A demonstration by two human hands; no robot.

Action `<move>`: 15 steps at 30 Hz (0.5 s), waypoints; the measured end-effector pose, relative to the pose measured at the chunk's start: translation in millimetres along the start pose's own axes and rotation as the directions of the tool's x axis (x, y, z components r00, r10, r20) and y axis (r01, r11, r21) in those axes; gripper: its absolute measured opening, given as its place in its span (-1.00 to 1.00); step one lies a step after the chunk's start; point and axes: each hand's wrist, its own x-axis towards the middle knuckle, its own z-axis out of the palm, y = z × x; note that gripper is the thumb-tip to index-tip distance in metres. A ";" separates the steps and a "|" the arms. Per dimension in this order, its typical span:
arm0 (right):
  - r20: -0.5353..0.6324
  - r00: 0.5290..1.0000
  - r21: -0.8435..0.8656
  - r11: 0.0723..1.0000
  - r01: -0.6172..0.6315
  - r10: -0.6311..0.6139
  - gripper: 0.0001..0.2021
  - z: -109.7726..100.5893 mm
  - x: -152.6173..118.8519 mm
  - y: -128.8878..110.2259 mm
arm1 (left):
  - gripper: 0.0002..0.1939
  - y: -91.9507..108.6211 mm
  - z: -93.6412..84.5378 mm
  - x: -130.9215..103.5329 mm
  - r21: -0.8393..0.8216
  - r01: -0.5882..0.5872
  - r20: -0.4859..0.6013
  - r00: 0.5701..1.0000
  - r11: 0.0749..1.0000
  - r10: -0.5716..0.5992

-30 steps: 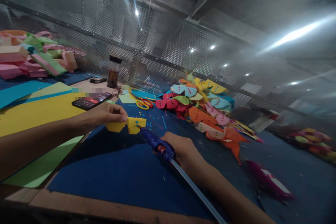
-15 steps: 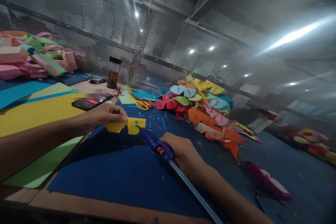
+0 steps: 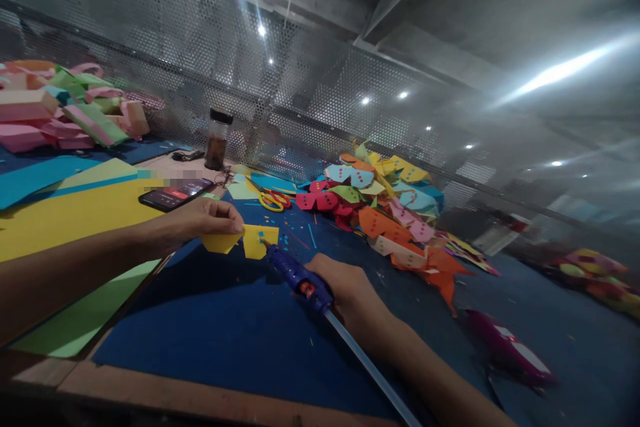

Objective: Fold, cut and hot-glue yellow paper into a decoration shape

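Observation:
Pinched between the fingers of my left hand (image 3: 220,219) is a yellow paper cutout (image 3: 256,248), held just above the blue mat (image 3: 225,340). Small blue bits of paper sit on its right half. My right hand (image 3: 345,287) is wrapped round a blue glue gun (image 3: 297,277), with a long clear glue stick (image 3: 370,367) running out of its back end. The nozzle is at the cutout, close to the blue bits; whether it touches cannot be made out. Tiny paper scraps lie on the mat behind the cutout.
Beyond the cutout lie yellow-handled scissors (image 3: 273,200). A phone (image 3: 175,195), a lidded bottle (image 3: 217,140) and yellow sheets (image 3: 75,220) are on the left. To the right, colourful paper cutouts (image 3: 390,213) form a heap near a purple pouch-like object (image 3: 510,347). Perforated metal panels (image 3: 300,87) stand behind.
Hardly anything differs. The glue gun's nozzle stays at the yellow cutout's right half, and the whole view has shifted very slightly.

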 end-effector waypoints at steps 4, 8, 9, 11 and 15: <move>-0.011 1.000 0.016 1.000 -0.013 0.013 -0.97 3.7 -0.3 5.0 | -0.65 -0.7 -0.4 0.7 -0.012 -0.005 -0.001 1.000 1.000 0.005; -0.036 0.999 0.006 1.000 -0.024 0.024 -0.88 9.5 -1.2 11.7 | -0.66 -0.8 -0.7 1.3 -0.021 0.003 -0.004 1.000 1.000 -0.003; -0.033 0.999 0.003 1.000 -0.027 0.027 -0.86 10.1 -1.4 12.3 | -0.66 -0.7 -0.7 1.3 -0.022 0.001 -0.004 1.000 1.000 -0.001; -0.028 0.999 -0.002 1.000 -0.030 0.030 -0.84 10.0 -1.6 11.9 | -0.65 -0.6 -0.7 1.0 -0.022 -0.002 0.000 1.000 1.000 0.002; -0.024 0.999 -0.009 1.000 -0.026 0.025 -0.83 8.0 -1.1 10.1 | -0.62 -0.4 -0.3 0.3 -0.020 0.007 0.013 1.000 1.000 -0.007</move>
